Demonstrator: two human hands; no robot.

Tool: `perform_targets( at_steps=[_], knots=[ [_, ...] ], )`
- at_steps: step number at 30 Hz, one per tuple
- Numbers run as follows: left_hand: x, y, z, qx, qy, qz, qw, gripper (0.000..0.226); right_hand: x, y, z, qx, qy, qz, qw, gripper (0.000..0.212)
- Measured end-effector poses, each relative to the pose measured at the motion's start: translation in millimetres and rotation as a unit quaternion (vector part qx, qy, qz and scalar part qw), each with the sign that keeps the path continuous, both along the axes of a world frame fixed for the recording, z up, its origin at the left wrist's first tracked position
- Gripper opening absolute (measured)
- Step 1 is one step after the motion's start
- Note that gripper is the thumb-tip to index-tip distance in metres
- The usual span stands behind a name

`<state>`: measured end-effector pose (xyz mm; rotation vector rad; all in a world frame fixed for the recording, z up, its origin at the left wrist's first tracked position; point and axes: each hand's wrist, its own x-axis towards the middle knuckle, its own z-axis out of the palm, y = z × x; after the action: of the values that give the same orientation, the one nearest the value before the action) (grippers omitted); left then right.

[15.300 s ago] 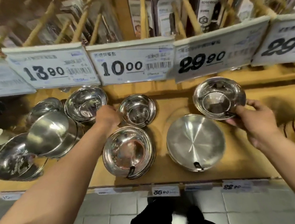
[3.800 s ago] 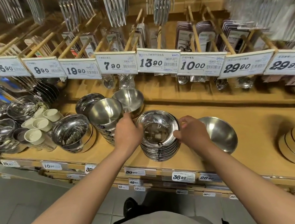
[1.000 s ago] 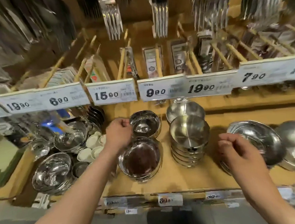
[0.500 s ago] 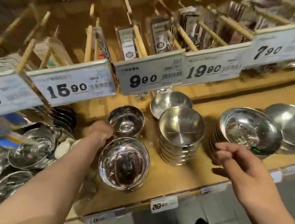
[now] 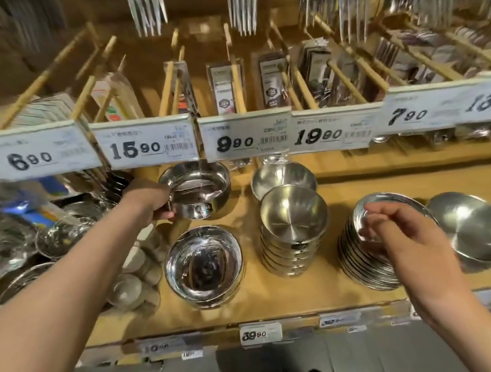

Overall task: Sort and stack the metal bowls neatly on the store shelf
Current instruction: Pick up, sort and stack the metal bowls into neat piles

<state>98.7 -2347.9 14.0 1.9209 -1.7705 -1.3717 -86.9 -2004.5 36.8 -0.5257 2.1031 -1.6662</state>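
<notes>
Left hand point(image 5: 148, 201) grips left rim of shiny steel bowl point(image 5: 197, 191) at back of wooden shelf point(image 5: 281, 298), thumb on outer wall. Right hand point(image 5: 396, 230) holds nothing, fingers loosely curled, over stack of shallow steel dishes point(image 5: 365, 251). Second shiny bowl point(image 5: 203, 265) just in front of held one. Between: stack of matte bowls point(image 5: 295, 235), seven or so; one matte bowl point(image 5: 283, 178) behind. Wide bowl point(image 5: 475, 230) far right. Price tags point(image 5: 144, 145) overhang the held bowl.

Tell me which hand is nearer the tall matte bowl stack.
Right. The right hand hovers just right of the matte stack, over the shallow dishes. The left hand grips a shiny bowl farther back-left.
</notes>
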Motion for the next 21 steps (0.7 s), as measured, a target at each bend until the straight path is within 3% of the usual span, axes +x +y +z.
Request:
perform_targets(
  at_steps=[7,10,12,17,21],
  knots=[
    [11,43,41,-0.058,0.032,0.026,0.997,0.029,-49,-18,24,0.028,-0.031,0.064,0.997,0.017],
    [17,75,50,-0.048,0.076,0.078,0.993,0.015,-81,-41,25,0.065,-0.029,0.113,0.991,0.016],
    [21,97,53,-0.049,0.082,0.106,0.990,0.008,-101,-61,20,0.088,-0.047,0.164,0.981,0.013],
    [33,146,63,-0.049,0.124,0.213,0.968,0.018,-146,-113,-14,0.197,-0.050,0.264,0.943,0.005],
    [42,179,67,-0.047,0.132,0.257,0.956,0.016,-164,-140,-41,0.282,0.002,0.311,0.907,0.032]
  ],
)
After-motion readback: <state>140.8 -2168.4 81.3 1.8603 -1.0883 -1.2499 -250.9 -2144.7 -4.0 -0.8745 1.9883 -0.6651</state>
